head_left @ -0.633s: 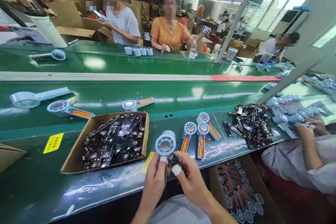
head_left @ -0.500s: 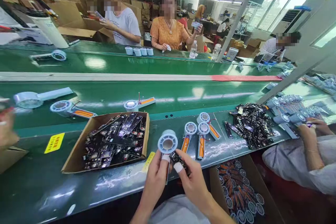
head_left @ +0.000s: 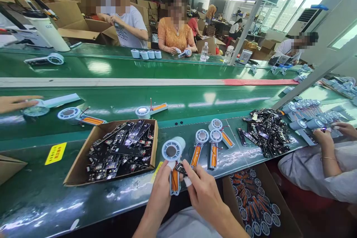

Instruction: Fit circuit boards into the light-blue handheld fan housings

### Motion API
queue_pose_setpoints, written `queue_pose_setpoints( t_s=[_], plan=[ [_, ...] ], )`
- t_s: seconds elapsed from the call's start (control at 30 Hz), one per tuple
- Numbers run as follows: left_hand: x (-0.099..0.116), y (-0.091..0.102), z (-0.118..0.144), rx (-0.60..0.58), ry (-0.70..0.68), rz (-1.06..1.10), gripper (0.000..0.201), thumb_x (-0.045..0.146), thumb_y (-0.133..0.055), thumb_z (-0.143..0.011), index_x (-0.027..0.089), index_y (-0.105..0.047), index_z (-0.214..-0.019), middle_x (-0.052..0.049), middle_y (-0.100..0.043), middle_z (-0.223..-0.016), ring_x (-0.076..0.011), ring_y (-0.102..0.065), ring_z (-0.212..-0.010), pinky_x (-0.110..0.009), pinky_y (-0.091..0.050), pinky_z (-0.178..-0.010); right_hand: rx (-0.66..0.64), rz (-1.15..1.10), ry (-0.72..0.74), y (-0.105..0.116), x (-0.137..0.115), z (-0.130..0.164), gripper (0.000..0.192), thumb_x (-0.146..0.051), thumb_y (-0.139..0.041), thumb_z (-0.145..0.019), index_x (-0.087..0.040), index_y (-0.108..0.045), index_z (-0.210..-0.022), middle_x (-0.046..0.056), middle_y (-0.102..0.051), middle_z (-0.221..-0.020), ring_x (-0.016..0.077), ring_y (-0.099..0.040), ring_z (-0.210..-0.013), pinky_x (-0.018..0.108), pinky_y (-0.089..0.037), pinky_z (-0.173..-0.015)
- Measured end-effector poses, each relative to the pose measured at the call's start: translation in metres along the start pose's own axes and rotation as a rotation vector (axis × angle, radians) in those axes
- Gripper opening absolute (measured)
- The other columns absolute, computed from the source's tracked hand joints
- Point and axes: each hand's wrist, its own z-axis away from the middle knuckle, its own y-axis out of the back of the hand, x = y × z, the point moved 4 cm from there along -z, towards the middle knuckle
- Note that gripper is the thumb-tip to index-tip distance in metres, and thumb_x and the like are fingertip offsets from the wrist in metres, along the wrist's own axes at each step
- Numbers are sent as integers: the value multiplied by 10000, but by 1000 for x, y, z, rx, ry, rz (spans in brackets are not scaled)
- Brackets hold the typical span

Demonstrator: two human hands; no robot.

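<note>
My left hand (head_left: 161, 186) is closed around a light-blue handheld fan body (head_left: 171, 150), whose round head faces up and whose open handle shows an orange battery. Between the thumb and fingers of my right hand (head_left: 203, 186) is a small black circuit board (head_left: 180, 169), held against the neck of the fan. White coverings wrap some fingertips. Just beyond my hands, several similar fan bodies (head_left: 202, 136) with orange batteries lie on the bench. To the left stands a cardboard box (head_left: 155, 145) heaped with black circuit boards (head_left: 122, 150).
A pile of circuit boards (head_left: 264, 132) lies on the right of the bench, near a co-worker's hands (head_left: 325, 137). Below, a carton (head_left: 281, 208) holds many fans. More fans (head_left: 69, 113) rest on the green conveyor (head_left: 189, 98). Another person's hand (head_left: 19, 103) reaches in from the left.
The fan in my left hand has turned, so its orange battery now shows. My right hand still holds the board near its neck. At far left, another person's hand now touches a fan.
</note>
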Motion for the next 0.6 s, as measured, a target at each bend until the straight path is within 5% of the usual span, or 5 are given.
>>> queue_pose_setpoints(
  t_s=[0.2, 0.3, 0.47, 0.6],
  plan=[
    [10, -14, 5, -78, 44, 48, 439, 422, -704, -621, 153, -660, -964, 11, -703, -789, -132, -609, -588, -248, -477, -544, 102, -12, -1, 7, 3, 1, 572, -106, -346, -982, -233, -372, -1539, 85, -637, -918, 211, -655, -729, 306, -585, -596],
    [12, -18, 9, -101, 90, 115, 460, 446, -726, -609, 167, -644, -965, -2, -715, -809, -195, -686, -724, -272, -529, -588, 141, -126, -59, 8, 10, 2, 562, -116, -380, -990, -247, -379, -1537, 83, -678, -956, 205, -688, -771, 310, -608, -660],
    [12, -21, 13, -137, 86, 228, 480, 478, -701, -684, 169, -635, -1045, -51, -750, -942, -262, -716, -936, -350, -606, -749, 159, -343, -125, 10, 16, 1, 527, -126, -460, -1001, -308, -446, -1495, 55, -677, -1316, 191, -666, -1180, 309, -569, -962],
    [3, -18, 11, -110, 102, 271, 461, 468, -592, -819, 173, -624, -1172, -81, -752, -1073, -267, -691, -1090, -409, -575, -949, 153, -389, -126, 8, 12, -3, 513, -150, -464, -1016, -312, -451, -1503, 46, -679, -1324, 184, -662, -1198, 305, -563, -977]
  ],
)
